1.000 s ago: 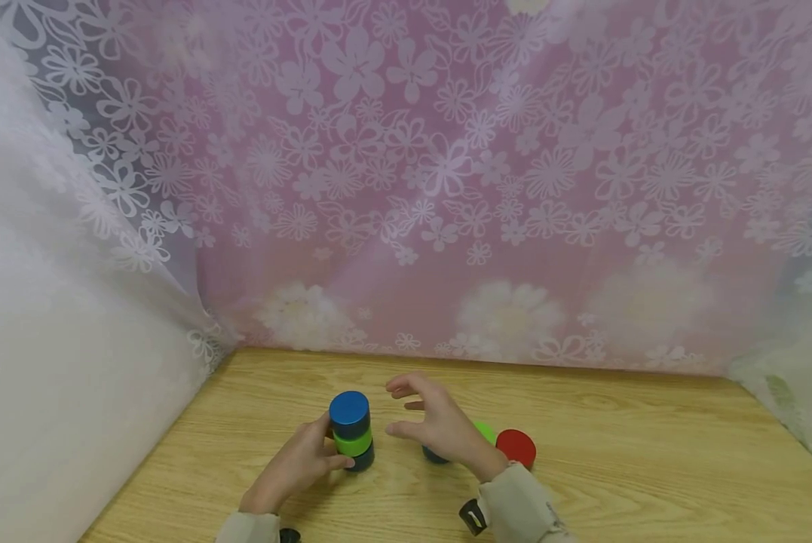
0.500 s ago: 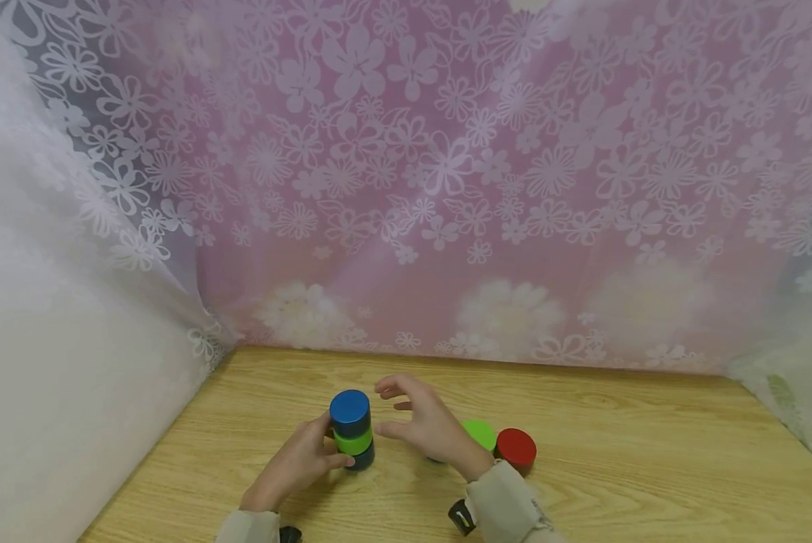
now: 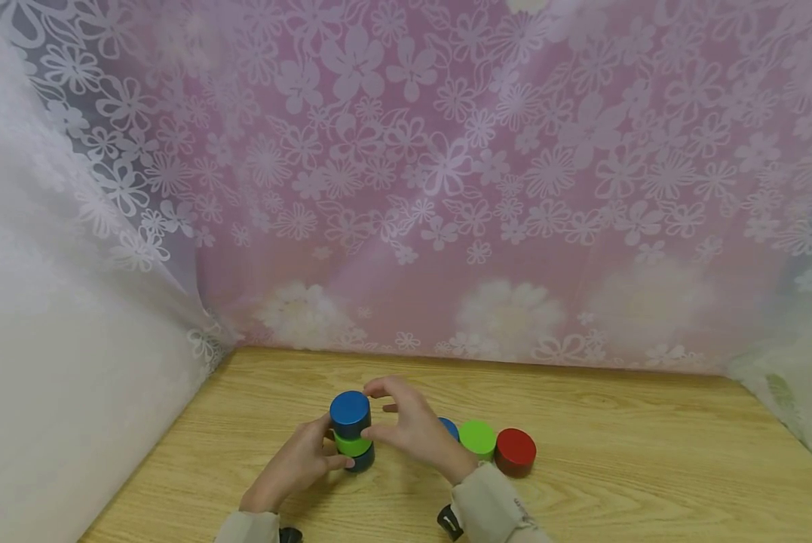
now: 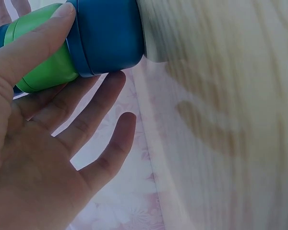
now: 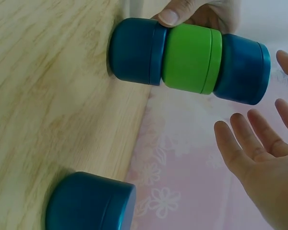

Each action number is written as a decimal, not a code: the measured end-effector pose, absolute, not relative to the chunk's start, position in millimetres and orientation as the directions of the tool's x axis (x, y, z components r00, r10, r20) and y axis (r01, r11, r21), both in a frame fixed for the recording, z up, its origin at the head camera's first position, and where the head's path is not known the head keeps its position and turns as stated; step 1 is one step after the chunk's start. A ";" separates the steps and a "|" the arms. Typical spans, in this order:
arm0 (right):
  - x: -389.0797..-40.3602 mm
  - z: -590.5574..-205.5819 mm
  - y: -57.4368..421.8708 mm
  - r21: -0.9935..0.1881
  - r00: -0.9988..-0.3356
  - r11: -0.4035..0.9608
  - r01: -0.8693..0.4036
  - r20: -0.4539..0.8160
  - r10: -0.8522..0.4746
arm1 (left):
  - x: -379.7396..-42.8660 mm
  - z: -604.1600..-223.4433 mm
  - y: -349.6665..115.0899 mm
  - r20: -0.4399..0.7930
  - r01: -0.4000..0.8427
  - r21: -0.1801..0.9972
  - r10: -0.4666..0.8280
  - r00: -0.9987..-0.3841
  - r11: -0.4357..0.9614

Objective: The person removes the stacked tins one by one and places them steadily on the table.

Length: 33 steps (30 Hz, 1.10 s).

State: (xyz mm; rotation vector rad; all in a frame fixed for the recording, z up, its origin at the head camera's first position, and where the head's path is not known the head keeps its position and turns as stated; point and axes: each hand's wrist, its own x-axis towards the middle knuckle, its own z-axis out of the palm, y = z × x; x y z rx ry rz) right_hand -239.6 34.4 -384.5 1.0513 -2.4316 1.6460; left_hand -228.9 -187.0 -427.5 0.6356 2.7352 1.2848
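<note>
A stack of three cylinders [image 3: 351,434] stands on the wooden table [image 3: 616,467]: blue on top [image 5: 240,67], green in the middle [image 5: 189,57], dark blue at the bottom [image 5: 134,50]. My left hand [image 3: 314,452] holds the lower part of the stack, with the thumb [image 4: 36,40] laid on the green piece [image 4: 43,62]. My right hand [image 3: 395,422] hovers at the stack's right side with its fingers [image 5: 240,143] spread; in the right wrist view they stand apart from the top cylinder.
Three loose cylinders lie in a row right of the stack: blue [image 3: 449,427], green [image 3: 477,437] and red [image 3: 516,450]. A flowered pink curtain [image 3: 446,188] closes the back, and white fabric [image 3: 53,339] the left side.
My right hand has moved left, up to the stack, uncovering the loose blue and green cylinders. The left hand and the stack have stayed put.
</note>
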 end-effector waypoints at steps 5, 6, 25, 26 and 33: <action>-239.7 -385.6 31.7 -0.812 -0.777 0.227 -0.537 0.372 -0.508 | -229.3 -428.2 -186.6 0.122 0.343 0.746 0.389 -0.913 0.571; -239.8 -385.7 31.2 -0.813 -0.777 0.225 -0.537 0.373 -0.507 | -229.3 -428.1 -186.5 0.121 0.342 0.746 0.389 -0.913 0.571; -242.7 -392.2 22.5 -0.825 -0.759 0.146 -0.546 0.412 -0.505 | -228.3 -429.7 -188.4 0.148 0.377 0.729 0.407 -0.902 0.571; -243.0 -392.6 22.1 -0.826 -0.758 0.145 -0.545 0.411 -0.505 | -228.2 -429.6 -188.4 0.149 0.378 0.730 0.408 -0.901 0.570; -244.4 -394.5 20.6 -0.839 -0.744 0.096 -0.536 0.416 -0.522 | -229.0 -429.8 -188.1 0.152 0.383 0.729 0.410 -0.899 0.568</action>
